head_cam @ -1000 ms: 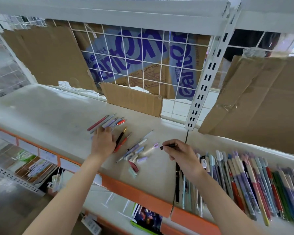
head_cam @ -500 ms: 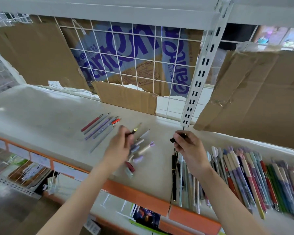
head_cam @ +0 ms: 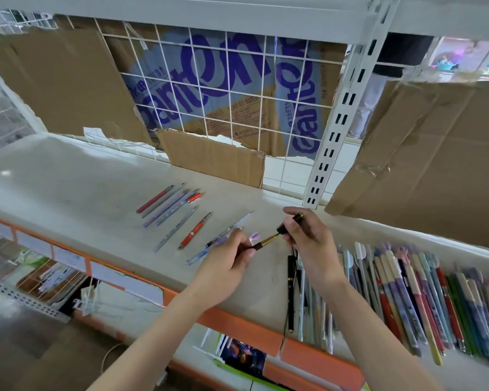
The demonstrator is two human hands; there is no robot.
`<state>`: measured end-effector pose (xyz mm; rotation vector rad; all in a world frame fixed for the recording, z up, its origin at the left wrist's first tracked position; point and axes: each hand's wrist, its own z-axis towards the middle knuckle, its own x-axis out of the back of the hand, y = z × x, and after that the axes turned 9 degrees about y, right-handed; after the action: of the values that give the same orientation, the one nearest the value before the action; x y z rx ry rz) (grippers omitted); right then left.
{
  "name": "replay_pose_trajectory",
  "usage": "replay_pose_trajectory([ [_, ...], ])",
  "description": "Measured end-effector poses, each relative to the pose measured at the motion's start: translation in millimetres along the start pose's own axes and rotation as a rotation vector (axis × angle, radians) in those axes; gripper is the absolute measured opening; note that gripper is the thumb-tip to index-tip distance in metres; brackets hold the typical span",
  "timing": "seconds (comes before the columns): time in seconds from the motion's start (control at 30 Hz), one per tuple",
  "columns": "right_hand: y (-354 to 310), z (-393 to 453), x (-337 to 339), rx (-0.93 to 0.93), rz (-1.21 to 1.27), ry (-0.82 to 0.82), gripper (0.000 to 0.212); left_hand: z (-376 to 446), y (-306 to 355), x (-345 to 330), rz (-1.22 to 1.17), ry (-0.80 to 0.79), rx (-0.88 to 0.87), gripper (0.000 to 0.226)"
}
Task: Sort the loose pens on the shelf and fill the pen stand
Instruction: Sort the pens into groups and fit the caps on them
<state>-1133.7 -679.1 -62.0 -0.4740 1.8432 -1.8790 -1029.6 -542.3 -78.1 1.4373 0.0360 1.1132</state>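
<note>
My left hand [head_cam: 227, 259] pinches a black pen with a gold front section [head_cam: 263, 243], its tip pointing right. My right hand [head_cam: 305, 238] grips a black cap [head_cam: 290, 223] just at that tip; pen and cap almost meet above the shelf [head_cam: 68, 193]. Loose pens lie on the shelf: a group of red, grey and purple ones [head_cam: 170, 203], a grey pen [head_cam: 175, 230], a red pen [head_cam: 195, 230] and blue-clear ones [head_cam: 223, 231] partly hidden by my left hand. No pen stand is visible.
A long row of sorted pens [head_cam: 407, 294] lies side by side at the right, starting with a black pen [head_cam: 290, 292]. Cardboard sheets [head_cam: 215, 159] lean on the wire grid behind. A white upright post [head_cam: 336, 122] divides the bays. An orange rail [head_cam: 237, 320] edges the shelf.
My left hand lifted the black-and-gold pen off the pile and moved right. My right hand, holding the black cap, came down and left to meet its tip.
</note>
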Motion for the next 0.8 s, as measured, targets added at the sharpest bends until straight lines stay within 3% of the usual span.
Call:
replay_pose_trajectory([
  [0.13, -7, 4, 4, 0.054, 0.01, 0.048, 0.013, -3, 1, -1, -0.052, 0.021, 0.017, 0.025],
  [0.37, 1, -9, -8, 0.01, -0.006, -0.128, 0.013, -5, 7, -4, -0.064, 0.005, 0.104, 0.023],
  [0.43, 5, -15, -12, -0.012, 0.024, -0.13, 0.011, -6, 12, -5, -0.224, -0.016, 0.235, 0.023],
  [0.57, 8, -20, -15, -0.043, 0.031, -0.148, 0.012, -11, 24, -6, -0.802, -0.105, 0.661, 0.026],
  [0.63, 9, -18, -15, -0.051, 0.003, -0.149, 0.016, -13, 26, -8, -0.871, -0.125, 0.698, 0.025],
  [0.73, 6, -7, -14, -0.054, -0.053, -0.099, 0.022, -1, 23, -7, -0.63, -0.091, 0.562, 0.022],
  [0.8, 4, 3, -11, 0.001, -0.226, -0.053, 0.024, 15, 8, 1, -0.261, 0.034, 0.393, 0.018],
])
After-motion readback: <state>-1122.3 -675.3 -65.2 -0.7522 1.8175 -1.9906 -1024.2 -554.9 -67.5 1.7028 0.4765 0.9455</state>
